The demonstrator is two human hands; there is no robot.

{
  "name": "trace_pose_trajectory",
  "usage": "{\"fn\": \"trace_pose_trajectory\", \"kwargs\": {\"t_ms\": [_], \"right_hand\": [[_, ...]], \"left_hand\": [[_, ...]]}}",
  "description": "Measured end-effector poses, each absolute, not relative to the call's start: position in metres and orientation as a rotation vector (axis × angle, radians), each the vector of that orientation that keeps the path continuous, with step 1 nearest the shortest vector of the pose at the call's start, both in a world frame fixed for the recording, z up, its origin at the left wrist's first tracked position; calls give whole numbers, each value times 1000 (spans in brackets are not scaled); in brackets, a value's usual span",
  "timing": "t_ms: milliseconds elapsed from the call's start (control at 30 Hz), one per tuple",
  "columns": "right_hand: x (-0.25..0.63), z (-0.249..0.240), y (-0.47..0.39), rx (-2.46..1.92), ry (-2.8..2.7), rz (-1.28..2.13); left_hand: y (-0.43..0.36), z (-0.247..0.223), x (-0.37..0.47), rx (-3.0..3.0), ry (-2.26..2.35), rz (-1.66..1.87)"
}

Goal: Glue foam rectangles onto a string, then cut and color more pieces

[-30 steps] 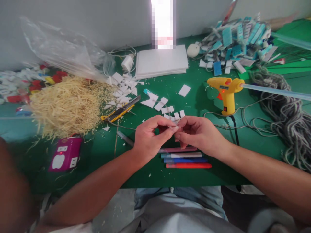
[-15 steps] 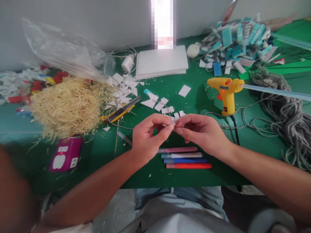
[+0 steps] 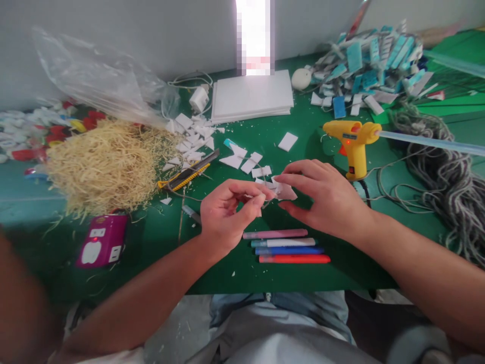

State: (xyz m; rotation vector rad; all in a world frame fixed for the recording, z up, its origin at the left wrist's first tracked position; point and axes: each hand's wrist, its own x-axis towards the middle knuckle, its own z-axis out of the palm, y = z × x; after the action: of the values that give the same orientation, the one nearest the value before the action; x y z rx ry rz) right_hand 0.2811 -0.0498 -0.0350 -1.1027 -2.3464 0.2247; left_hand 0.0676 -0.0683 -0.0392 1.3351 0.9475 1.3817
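My left hand [image 3: 232,215] is closed in a pinch, thumb against forefinger, above the middle of the green table. What sits between those fingertips is too small to make out. A thin grey yarn strand [image 3: 189,196] passes behind this hand, and a bit of it shows near the fingertips. My right hand [image 3: 328,199] is open just to the right, fingers and thumb apart with nothing between them. White foam-board pieces [image 3: 287,192] lie by its fingertips, partly hidden. Closer to me are a pink marker [image 3: 275,234], a white marker [image 3: 284,243], a blue marker [image 3: 290,251] and a red marker [image 3: 294,259].
A yellow glue gun [image 3: 352,144] stands at the right, near a grey yarn bundle [image 3: 443,172]. To the left are a utility knife [image 3: 187,174], straw [image 3: 106,167] and a purple power adapter [image 3: 103,240]. White boards [image 3: 252,96] and blue-white scraps [image 3: 364,65] lie at the back.
My right hand has let go and moved away to the right and slightly up, its fingers spreading. My left hand keeps its pinch and has shifted slightly left. Foam pieces now show between the hands.
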Motion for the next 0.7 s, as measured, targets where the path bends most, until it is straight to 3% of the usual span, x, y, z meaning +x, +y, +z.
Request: {"fn": "trace_pose_trajectory", "kwargs": {"t_ms": [700], "right_hand": [[279, -36, -49, -1119, -2452, 147]], "left_hand": [[-64, -29, 59, 1344, 883, 1461]]}}
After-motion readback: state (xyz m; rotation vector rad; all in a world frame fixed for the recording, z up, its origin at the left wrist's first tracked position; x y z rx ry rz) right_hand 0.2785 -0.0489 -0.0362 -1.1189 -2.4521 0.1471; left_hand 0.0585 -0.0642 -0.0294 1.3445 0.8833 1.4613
